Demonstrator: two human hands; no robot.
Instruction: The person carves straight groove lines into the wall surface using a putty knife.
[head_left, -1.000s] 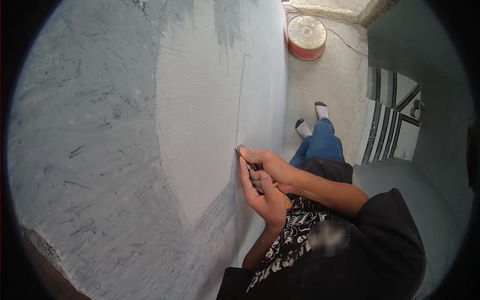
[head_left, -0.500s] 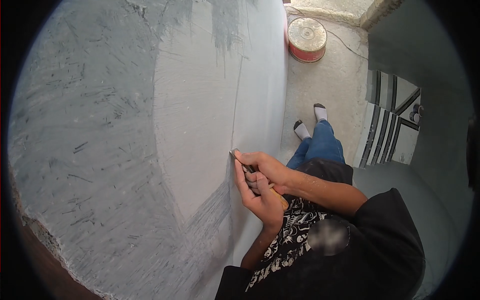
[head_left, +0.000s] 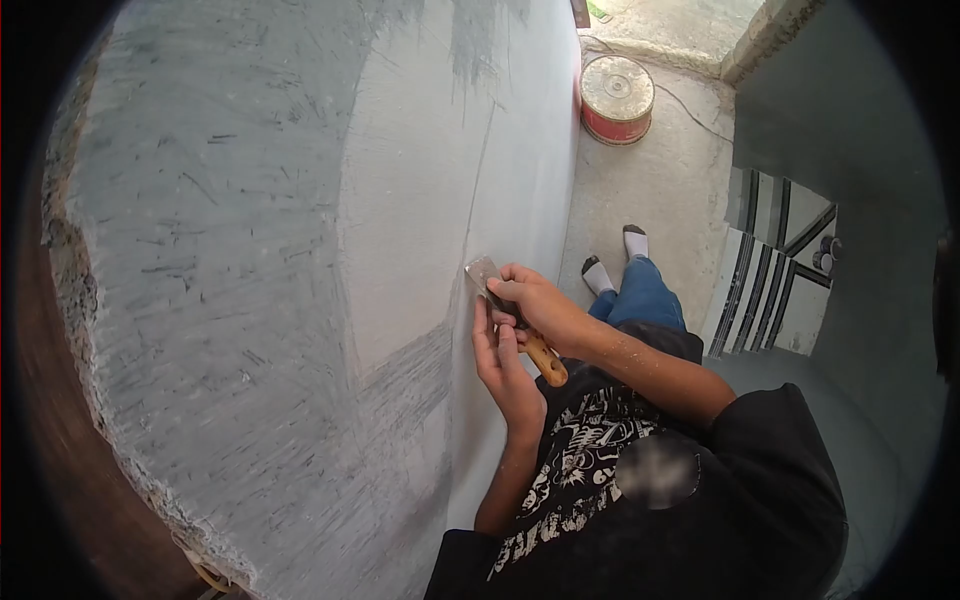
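A putty knife (head_left: 482, 270) with a metal blade and a wooden handle is held in front of the wall (head_left: 410, 200). My right hand (head_left: 540, 310) is closed round it, the thumb lying along the blade and the handle's end sticking out below. My left hand (head_left: 512, 375) is cupped beneath, its fingers against the knife and the right fingers. Part of its grip is hidden. The blade's tip is close to a thin dark line on the wall; whether it touches cannot be made out. Pale filler covers a broad patch there, with grey scratched surface around it.
A round red bucket with a dusty lid (head_left: 617, 95) stands on the concrete floor (head_left: 650, 170) ahead, a thin cord near it. Striped steps (head_left: 760, 290) lie to the right. The wall ends at a rough broken edge (head_left: 85, 310) on the left.
Both hands and the putty knife have moved slightly up in view. The blade, mostly covered by fingers before, now shows more fully, as does the handle. The view has shifted a little.
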